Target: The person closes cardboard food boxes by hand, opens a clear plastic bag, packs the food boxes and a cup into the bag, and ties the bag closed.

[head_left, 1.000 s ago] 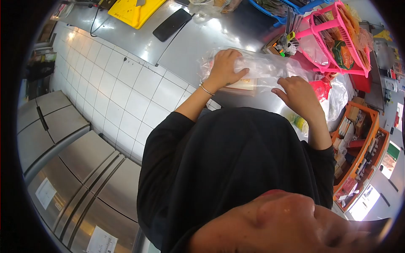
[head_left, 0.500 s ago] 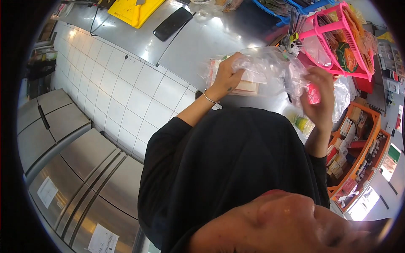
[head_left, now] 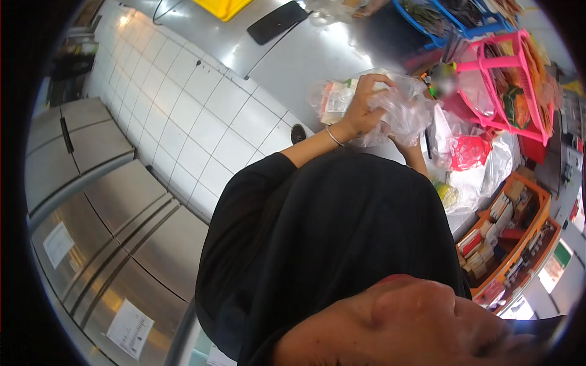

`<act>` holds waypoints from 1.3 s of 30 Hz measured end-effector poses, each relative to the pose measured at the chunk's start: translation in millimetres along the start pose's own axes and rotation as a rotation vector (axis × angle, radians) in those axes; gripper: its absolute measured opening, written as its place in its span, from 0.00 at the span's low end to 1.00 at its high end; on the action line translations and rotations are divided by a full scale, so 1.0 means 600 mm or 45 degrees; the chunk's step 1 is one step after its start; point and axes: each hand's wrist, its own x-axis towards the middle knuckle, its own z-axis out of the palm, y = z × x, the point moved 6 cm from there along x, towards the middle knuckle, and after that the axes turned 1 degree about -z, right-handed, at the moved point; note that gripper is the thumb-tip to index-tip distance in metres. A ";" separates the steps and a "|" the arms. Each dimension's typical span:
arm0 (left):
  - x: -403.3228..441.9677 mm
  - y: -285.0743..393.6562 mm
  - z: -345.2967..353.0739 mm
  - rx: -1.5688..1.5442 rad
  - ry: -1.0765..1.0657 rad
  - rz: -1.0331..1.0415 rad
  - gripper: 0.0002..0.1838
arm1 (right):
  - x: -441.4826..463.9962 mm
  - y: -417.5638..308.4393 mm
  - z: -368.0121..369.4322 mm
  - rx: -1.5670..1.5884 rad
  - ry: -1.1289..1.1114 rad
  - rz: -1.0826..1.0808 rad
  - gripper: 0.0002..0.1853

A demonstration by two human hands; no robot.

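Observation:
My left hand, with a bracelet at the wrist, is curled around a crumpled clear plastic bag. Just beyond it on the metal counter lies a plastic-wrapped pack with white, red and green printing, partly covered by that hand. My right hand is at the near lower edge of the same bag, its fingers bent against the film and partly hidden by it. A red plastic bag and white plastic bags lie to the right of my hands.
A pink basket of packets stands at the right, with blue baskets behind it. A black phone and a yellow board lie on the steel counter. An orange shelf is at right, steel refrigerator doors at left.
My right hand has come left and nearer, from beside the red bag to the clear bag's lower edge. The clear bag is more bunched up around my left hand. The whole view has shifted slightly.

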 end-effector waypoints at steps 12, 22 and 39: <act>0.004 0.048 -0.056 -0.095 -0.297 -0.114 0.53 | 0.044 -0.021 -0.015 0.483 0.233 -0.114 0.14; 0.024 -0.015 0.015 0.800 -1.060 -0.326 0.30 | 0.123 -0.134 -0.072 -0.018 0.066 -0.481 0.21; 0.202 0.246 -0.153 -0.776 0.500 -0.938 0.17 | 0.010 -0.106 -0.158 -0.503 1.235 -0.615 0.36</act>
